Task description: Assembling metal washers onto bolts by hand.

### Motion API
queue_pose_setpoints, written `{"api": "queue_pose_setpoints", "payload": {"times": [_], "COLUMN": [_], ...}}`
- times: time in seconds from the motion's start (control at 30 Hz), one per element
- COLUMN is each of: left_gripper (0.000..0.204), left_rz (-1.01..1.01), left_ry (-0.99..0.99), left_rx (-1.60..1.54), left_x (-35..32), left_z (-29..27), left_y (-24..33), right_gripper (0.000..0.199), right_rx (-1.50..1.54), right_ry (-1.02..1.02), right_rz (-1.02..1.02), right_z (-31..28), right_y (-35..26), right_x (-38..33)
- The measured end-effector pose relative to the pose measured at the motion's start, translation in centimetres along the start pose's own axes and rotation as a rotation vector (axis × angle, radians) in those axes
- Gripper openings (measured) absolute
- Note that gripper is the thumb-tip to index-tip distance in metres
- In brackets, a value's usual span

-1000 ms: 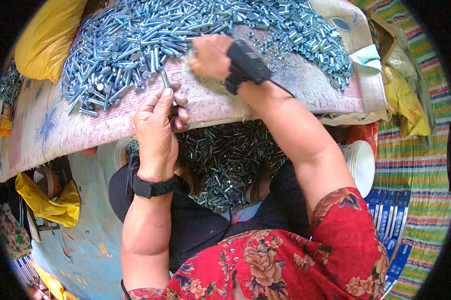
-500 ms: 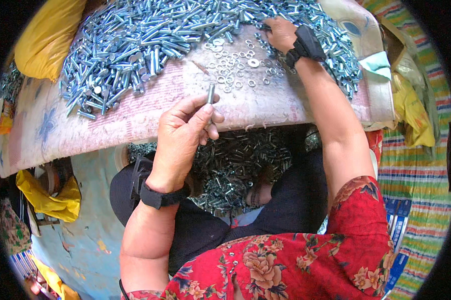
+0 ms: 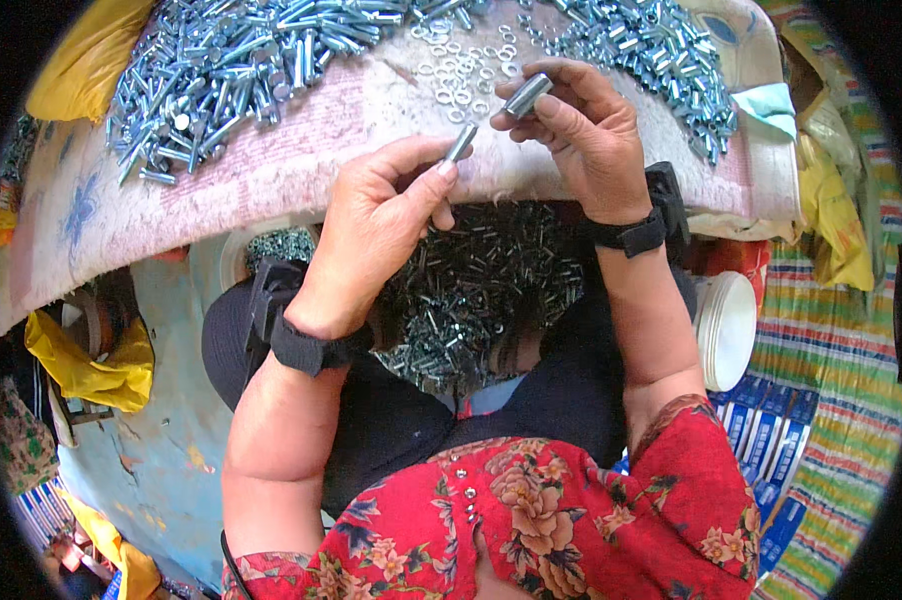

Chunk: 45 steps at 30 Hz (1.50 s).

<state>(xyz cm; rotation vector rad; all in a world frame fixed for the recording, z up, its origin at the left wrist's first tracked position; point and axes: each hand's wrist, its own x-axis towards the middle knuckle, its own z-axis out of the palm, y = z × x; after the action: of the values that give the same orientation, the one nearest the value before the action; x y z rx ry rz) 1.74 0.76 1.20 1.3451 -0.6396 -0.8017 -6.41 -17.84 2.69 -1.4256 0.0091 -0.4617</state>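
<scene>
My left hand (image 3: 386,205) is closed, its thumb and forefinger pinching a shiny bolt (image 3: 461,143) that points up and to the right. Close by, on the right, my right hand (image 3: 601,145) grips a thick, short metal sleeve (image 3: 528,95) between thumb and fingers. The bolt and the sleeve are a small distance apart, above the near edge of the cloth-covered work surface (image 3: 301,150). Flat washers (image 3: 458,98) lie loose on the cloth just beyond my hands.
A big heap of bolts (image 3: 231,75) covers the far left; short metal sleeves (image 3: 636,45) are heaped at far right. Below the edge, between my legs, lies a dark pile of metal parts (image 3: 461,300). A white bucket (image 3: 728,330) stands by my right leg.
My right hand has come back from the far right heap toward my left hand, now holding a metal sleeve. My left hand still holds the bolt, tilted further right.
</scene>
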Motion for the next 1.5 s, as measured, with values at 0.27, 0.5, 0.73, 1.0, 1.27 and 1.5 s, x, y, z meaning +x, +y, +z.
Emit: {"api": "queue_pose_setpoints", "payload": {"times": [0.27,0.5,0.73,1.0,1.27,1.5], "left_gripper": [0.021,0.019,0.029,0.04,0.025,0.025], "left_rz": [0.151,0.336,0.439,0.307,-0.018,-0.072], "left_ry": [0.008,0.049,0.068,-0.009,-0.072,-0.071], "left_rx": [0.093,0.328,0.389,0.467,-0.076,-0.145], "left_x": [0.0,0.0,-0.1,-0.8,-0.9,-0.6], "left_z": [0.6,0.3,0.3,0.3,-0.2,-0.3], "left_y": [-0.5,-1.1,-1.6,-1.2,-0.2,-0.3], "right_gripper": [0.02,0.014,0.012,0.018,0.022,0.021], "right_rx": [-0.015,-0.238,-0.47,-0.702,-0.995,-1.693], "right_ry": [0.056,0.111,0.08,-0.124,0.018,-0.053], "right_rz": [-0.009,-0.058,0.13,0.102,-0.003,-0.304], "right_z": [1.3,1.8,2.4,3.5,-2.2,-5.1], "right_y": [0.4,-0.2,-0.6,0.1,-1.1,2.5], "right_x": [-2.2,-2.8,-3.5,-2.6,2.9,5.5]}}
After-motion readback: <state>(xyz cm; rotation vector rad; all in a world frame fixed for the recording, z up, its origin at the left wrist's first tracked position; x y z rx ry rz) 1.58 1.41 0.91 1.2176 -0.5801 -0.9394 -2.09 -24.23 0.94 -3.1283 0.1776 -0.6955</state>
